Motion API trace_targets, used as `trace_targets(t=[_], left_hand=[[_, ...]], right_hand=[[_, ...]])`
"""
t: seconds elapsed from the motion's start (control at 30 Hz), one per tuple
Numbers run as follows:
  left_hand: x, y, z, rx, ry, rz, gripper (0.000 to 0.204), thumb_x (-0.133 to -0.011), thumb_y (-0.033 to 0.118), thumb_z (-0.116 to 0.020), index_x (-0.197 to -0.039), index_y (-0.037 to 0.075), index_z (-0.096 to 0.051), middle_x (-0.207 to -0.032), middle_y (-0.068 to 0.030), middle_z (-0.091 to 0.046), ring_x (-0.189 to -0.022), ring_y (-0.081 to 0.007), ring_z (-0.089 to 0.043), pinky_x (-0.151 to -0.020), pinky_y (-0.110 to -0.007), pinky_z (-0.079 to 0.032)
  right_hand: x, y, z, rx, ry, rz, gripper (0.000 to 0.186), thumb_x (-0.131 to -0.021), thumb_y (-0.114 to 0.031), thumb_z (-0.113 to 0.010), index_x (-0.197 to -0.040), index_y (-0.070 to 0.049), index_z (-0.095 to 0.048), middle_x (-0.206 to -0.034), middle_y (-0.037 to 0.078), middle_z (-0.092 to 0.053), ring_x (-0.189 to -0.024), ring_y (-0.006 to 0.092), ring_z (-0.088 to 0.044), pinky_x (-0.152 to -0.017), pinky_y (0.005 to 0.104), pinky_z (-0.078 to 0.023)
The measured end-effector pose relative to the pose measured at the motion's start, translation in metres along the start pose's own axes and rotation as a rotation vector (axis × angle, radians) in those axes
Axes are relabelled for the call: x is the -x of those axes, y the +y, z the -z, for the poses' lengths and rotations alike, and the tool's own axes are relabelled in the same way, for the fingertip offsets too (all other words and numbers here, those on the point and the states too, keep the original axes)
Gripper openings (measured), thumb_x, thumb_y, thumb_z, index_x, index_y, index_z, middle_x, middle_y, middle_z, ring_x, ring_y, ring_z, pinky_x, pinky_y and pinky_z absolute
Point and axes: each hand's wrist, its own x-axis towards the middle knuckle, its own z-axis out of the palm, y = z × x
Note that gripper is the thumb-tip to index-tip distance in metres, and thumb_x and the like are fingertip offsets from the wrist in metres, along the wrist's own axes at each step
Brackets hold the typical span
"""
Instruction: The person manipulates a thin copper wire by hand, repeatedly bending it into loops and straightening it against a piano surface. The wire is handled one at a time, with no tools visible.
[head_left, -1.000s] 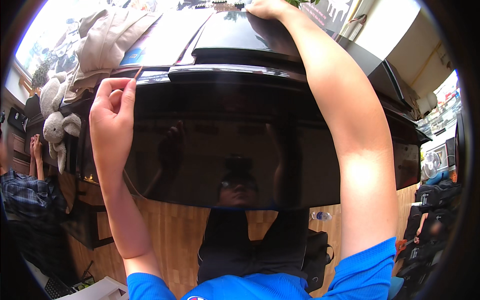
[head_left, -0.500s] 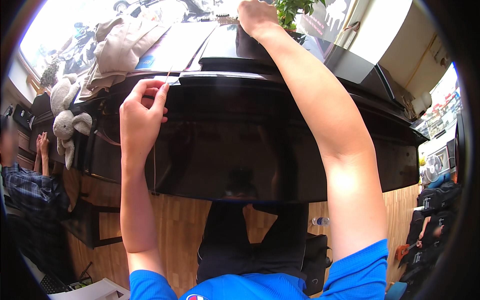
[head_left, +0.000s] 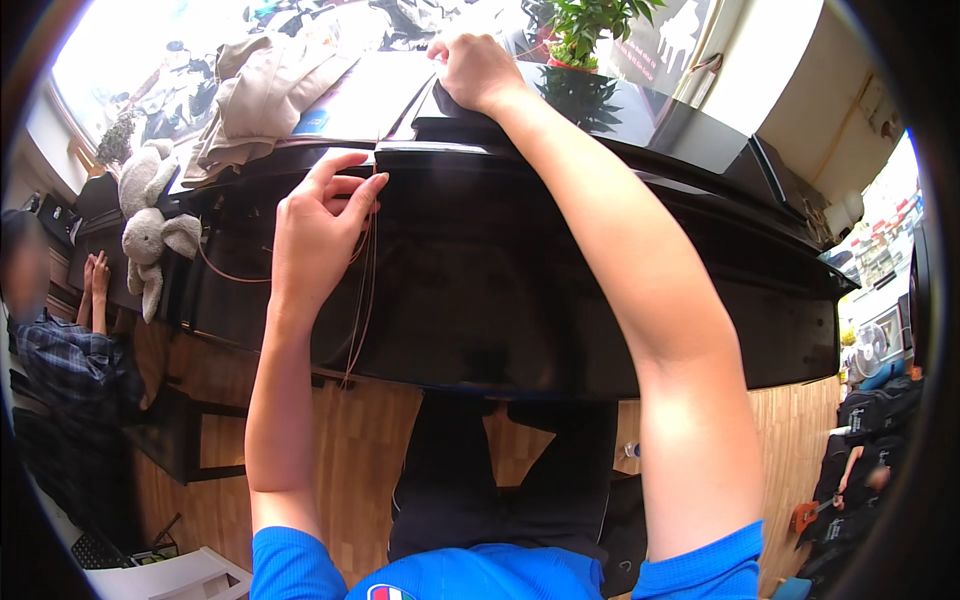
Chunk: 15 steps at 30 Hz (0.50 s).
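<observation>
My left hand [head_left: 322, 225] is raised before the front edge of a glossy black piano [head_left: 500, 270]. Its thumb and forefinger close around thin copper-coloured strings [head_left: 368, 280]. These strands hang in loose lengths below the fingers, and one short end sticks up above them. A further curve of strand runs left from the wrist toward the plush toy. Farther off, my right hand [head_left: 475, 68] is curled into a fist above the piano's top. Whatever its fingers hold, if anything, is hidden.
On the piano's left lie a beige cloth [head_left: 265, 95], papers [head_left: 365, 100] and a grey plush rabbit [head_left: 150, 235]. A potted plant [head_left: 590, 30] stands at the back. Another person in a plaid shirt [head_left: 70, 360] sits at left beside a dark chair [head_left: 190, 440].
My left hand has shifted right, and more of the hanging strings shows below it. My right fist has come left and nearer, away from the plant.
</observation>
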Motion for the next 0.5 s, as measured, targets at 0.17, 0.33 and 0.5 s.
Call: trace_targets(t=[0.17,0.33,0.5], left_hand=[[0.000,0.007,0.012,-0.270,-0.040,-0.135,0.035,-0.096,0.029,-0.068,-0.118,0.002,-0.068,-0.088,-0.0175,-0.075,-0.079,-0.0233,-0.074,-0.074,-0.034,-0.055],[-0.036,0.037,0.020,-0.465,-0.031,-0.185,0.031,-0.093,0.027,-0.071,-0.101,-0.002,-0.074,-0.083,-0.0098,-0.073,-0.075,-0.0107,-0.065,-0.070,-0.028,-0.050],[-0.122,0.015,-0.006,-0.289,-0.029,-0.214,0.045,-0.092,0.043,-0.069,-0.110,0.002,-0.073,-0.094,-0.0132,-0.075,-0.088,-0.0186,-0.069,-0.082,-0.031,-0.052]], right_hand=[[0.001,-0.012,0.010,-0.009,-0.097,-0.047,0.029,-0.087,-0.016,-0.062,-0.113,-0.014,-0.074,-0.109,0.014,-0.073,-0.106,0.0305,-0.069,-0.097,0.0404,-0.052],[0.009,-0.009,0.022,0.008,-0.128,-0.106,0.033,-0.087,-0.013,-0.058,-0.116,-0.016,-0.074,-0.116,0.015,-0.071,-0.111,0.0299,-0.067,-0.103,0.0381,-0.050],[0.001,-0.017,0.018,-0.016,-0.124,-0.124,0.032,-0.089,-0.014,-0.057,-0.118,-0.014,-0.072,-0.114,0.018,-0.071,-0.108,0.0328,-0.068,-0.100,0.0398,-0.051]])
